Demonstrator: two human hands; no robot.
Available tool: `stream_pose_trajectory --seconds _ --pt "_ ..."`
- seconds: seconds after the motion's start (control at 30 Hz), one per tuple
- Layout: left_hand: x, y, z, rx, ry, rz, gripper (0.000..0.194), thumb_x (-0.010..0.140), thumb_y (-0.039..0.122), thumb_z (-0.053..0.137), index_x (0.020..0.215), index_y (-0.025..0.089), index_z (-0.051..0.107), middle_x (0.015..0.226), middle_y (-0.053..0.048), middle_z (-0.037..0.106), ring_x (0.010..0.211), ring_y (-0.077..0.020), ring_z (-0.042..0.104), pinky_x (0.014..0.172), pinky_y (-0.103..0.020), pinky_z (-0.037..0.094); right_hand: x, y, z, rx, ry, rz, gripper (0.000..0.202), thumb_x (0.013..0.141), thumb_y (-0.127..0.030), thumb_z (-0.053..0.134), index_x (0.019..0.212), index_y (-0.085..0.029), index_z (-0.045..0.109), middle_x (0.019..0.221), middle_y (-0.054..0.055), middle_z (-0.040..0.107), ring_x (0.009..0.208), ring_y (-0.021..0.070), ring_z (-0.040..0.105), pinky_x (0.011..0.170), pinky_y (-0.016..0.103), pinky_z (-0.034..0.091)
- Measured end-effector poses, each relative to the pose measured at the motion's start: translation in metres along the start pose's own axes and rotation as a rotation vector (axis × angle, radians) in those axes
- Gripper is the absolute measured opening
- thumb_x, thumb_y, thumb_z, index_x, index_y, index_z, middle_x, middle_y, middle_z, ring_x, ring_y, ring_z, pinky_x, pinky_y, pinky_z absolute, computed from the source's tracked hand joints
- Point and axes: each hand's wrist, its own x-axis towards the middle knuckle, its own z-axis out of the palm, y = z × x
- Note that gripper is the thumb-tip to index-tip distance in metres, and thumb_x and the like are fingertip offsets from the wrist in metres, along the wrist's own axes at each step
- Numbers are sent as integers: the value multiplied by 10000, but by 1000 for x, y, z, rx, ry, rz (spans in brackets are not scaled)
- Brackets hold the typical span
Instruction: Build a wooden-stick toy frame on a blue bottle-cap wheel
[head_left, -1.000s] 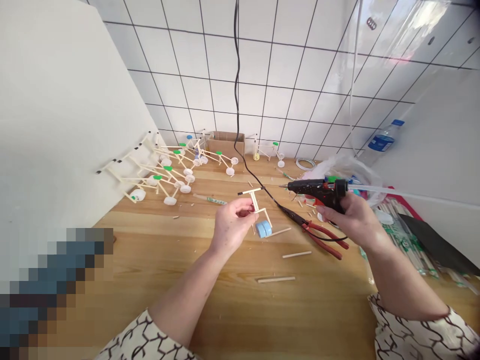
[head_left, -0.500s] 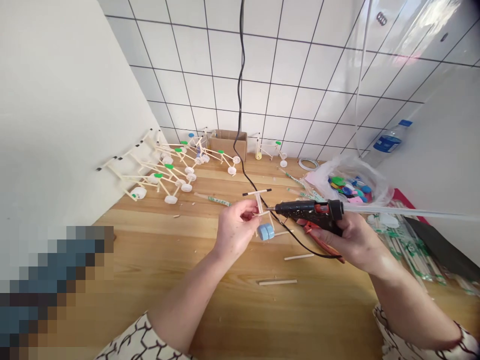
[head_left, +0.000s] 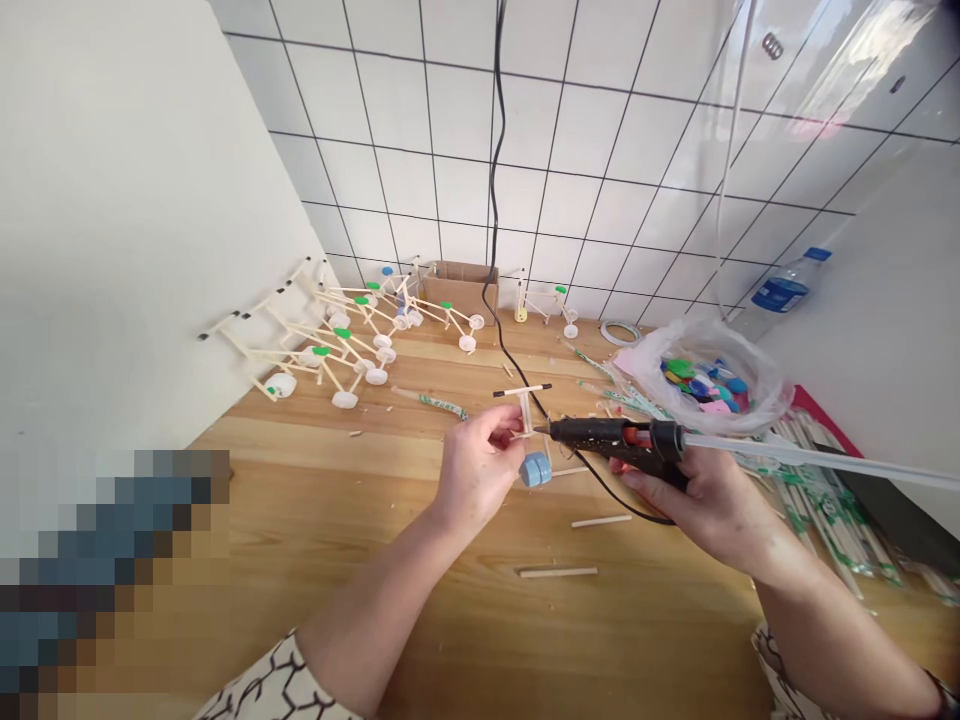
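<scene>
Models (head_left: 341, 335) with white wheels are standing on the table (head_left: 360, 610) at left, some beside a box (head_left: 461, 290). Our left hand (head_left: 480, 465) is pinching the frame (head_left: 526, 412), whose blue caps (head_left: 535, 469) are sitting below its crossbar. We are aiming the glue gun (head_left: 615, 440) at it, our right hand (head_left: 716, 500) gripping the handle. Farther right, colorful caps (head_left: 701, 385) are filling a bag (head_left: 772, 400), and a bottle (head_left: 784, 290) is resting beyond.

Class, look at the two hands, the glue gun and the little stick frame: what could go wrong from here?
The tip of the glue gun is close to the fingers of the left hand; if it is hot, a slip might burn them.
The black cable passes under the gun and might snag as the right hand moves.
The stick frame looks thin, so pressing might bend it.
</scene>
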Motion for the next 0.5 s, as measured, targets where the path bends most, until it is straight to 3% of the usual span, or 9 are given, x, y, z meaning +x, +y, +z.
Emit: stream_pose_trajectory --seconds 0.23,0.5 --pt "-3 2 1 3 3 -1 230 661 76 621 850 170 711 799 -30 740 671 -149 658 672 -240 525 -4 1 3 -43 -16 4 237 842 -383 535 908 -195 663 879 64 704 806 231 650 685 308 529" --pt "-2 -3 2 16 -18 19 230 669 63 594 838 166 710 790 -19 738 676 -141 663 656 -230 525 -6 1 6 -62 -4 -44 243 869 -352 501 976 -172 624 878 70 681 778 209 624 686 313 518"
